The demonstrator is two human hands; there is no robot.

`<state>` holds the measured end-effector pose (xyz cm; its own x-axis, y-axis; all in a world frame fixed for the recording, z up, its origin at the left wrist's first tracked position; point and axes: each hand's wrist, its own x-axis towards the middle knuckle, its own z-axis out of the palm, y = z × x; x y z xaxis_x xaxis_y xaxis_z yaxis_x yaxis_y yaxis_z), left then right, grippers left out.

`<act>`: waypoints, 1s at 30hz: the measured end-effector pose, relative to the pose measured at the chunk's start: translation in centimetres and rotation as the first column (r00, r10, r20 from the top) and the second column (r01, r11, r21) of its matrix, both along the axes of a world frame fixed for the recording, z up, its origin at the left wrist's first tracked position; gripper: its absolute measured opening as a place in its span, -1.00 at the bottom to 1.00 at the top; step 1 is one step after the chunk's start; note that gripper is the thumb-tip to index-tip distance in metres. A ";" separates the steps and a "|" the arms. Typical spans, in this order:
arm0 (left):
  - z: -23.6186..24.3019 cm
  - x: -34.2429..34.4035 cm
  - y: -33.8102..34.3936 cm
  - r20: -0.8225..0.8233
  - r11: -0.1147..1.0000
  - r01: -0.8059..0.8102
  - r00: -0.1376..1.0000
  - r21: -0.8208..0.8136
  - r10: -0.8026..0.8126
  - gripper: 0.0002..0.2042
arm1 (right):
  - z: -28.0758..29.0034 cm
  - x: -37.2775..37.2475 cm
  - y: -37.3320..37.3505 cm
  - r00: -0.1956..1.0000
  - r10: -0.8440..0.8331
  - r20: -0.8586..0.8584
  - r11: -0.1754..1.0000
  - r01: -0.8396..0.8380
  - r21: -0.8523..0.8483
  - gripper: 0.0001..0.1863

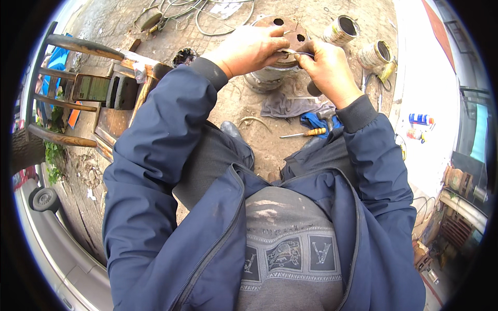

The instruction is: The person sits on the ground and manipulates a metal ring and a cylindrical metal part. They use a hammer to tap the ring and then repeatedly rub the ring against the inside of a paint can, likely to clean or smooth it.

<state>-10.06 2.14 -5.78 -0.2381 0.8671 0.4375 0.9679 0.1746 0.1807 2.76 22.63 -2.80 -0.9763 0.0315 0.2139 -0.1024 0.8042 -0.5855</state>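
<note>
Ahead of my feet stands an upright metal cylinder (262,79) with a rusty round plate (270,22) on top, pierced by several dark holes. My left hand (252,49) reaches over the plate's near edge, fingers closed in a pinch; what they hold is too small to make out. From the right, my right hand (330,68) is closed round a dark-handled tool (313,89), whose kind its fingers hide. A thin metal piece (294,52) spans the gap between both hands, just above the plate.
Right of the cylinder stand two stained tins (341,30) (374,55). Closer to me lie a grey cloth (282,106), a blue cloth (313,122) and a screwdriver (313,132). Cables (207,18) coil behind. A wooden chair (85,46) stands left; a car (62,243) is lower left.
</note>
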 end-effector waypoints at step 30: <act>-1.6 -1.1 -2.1 0.005 0.990 -0.142 0.990 -0.003 0.142 -0.77 | -1.3 -0.6 1.7 0.999 0.012 -0.036 0.774 -0.032 -0.632 -0.63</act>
<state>-11.13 0.01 -7.39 -0.3609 0.8255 0.4339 0.9324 0.3102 0.1855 2.15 24.38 -4.13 -0.9724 0.1480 0.1804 -0.1396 0.2507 -0.9580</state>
